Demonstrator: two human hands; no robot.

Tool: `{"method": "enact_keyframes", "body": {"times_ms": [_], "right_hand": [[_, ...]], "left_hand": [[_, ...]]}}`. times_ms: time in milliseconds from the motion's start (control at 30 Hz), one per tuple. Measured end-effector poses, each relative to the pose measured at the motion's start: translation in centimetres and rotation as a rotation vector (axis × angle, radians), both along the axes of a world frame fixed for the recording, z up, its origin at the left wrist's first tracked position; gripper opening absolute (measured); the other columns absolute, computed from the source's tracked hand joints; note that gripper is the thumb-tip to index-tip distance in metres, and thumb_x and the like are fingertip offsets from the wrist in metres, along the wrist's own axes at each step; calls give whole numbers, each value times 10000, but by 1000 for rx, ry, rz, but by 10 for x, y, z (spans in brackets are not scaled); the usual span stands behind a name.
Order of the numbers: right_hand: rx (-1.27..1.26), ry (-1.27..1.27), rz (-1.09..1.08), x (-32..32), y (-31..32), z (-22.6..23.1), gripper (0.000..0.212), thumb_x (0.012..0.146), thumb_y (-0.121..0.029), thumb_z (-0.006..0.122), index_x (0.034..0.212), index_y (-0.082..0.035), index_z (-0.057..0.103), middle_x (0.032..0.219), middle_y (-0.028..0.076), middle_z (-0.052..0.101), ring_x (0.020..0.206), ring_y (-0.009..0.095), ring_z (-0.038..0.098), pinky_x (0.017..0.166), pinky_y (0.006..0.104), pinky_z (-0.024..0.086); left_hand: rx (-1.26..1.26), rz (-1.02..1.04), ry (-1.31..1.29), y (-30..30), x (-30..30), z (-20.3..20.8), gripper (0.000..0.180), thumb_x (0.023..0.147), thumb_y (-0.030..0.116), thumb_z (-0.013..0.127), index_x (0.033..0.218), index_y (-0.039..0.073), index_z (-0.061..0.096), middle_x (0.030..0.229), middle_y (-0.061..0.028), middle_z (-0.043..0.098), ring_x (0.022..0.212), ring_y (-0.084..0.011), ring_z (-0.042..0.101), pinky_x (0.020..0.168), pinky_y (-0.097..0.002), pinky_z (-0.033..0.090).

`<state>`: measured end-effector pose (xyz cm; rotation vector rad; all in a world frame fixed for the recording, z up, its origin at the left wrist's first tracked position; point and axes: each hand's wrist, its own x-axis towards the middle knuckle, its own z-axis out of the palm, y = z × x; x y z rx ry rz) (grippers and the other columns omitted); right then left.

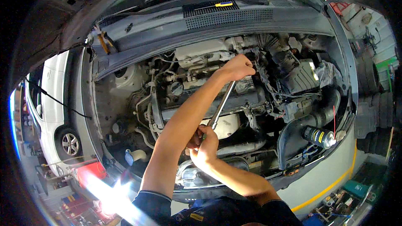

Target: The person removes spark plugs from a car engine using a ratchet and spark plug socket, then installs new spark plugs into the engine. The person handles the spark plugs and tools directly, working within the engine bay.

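Observation:
A long chrome tool bar [222,105] slants over the engine [190,102] of a car with its bonnet up. My left hand [238,67] is closed in a fist over the bar's far end, beside the cover and wiring at the back of the engine. Closer to me, beneath my left forearm, my right hand [205,147] wraps around the near end of the bar, where a small dark and green part shows by the thumb. My hands cover both tips, so the exact kind of tool is hidden.
A black spray can [319,137] with a red straw lies at the right front of the bay, by the air duct [289,140]. Pliers [103,42] rest at the left rear corner. A yellow-handled tool [223,4] lies on the cowl. Bright lamp glare [119,192] is lower left.

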<state>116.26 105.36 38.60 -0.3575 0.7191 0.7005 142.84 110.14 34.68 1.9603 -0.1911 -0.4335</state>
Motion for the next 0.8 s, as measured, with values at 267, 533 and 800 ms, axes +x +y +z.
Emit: {"method": "enact_keyframes", "body": {"times_ms": [267, 533, 800], "right_hand": [[-18, 41, 3, -1, 8, 0, 174, 914, -206, 559, 794, -128, 459, 567, 1, 375, 476, 127, 364, 434, 275, 304], [-170, -208, 426, 25, -90, 5, 182, 928, -132, 691, 865, -122, 521, 598, -17, 419, 469, 88, 363, 407, 283, 255], [-2166, -1335, 491, 230, -238, 49, 525, 981, -520, 640, 945, -2, 713, 876, 254, 710, 862, 472, 686, 749, 544, 545]], "left_hand": [[25, 10, 26, -1, -4, 5, 394, 829, 177, 694, 550, 66, 440, 520, 7, 456, 478, -93, 397, 470, -337, 308], [-118, 213, 51, -1, -6, 1, 285, 871, 180, 664, 658, 12, 576, 571, -41, 529, 507, -121, 504, 494, -317, 389], [-471, 1330, -160, -32, -39, -6, 275, 906, 172, 660, 718, -14, 581, 599, -53, 538, 520, -153, 422, 525, -387, 361]]}}
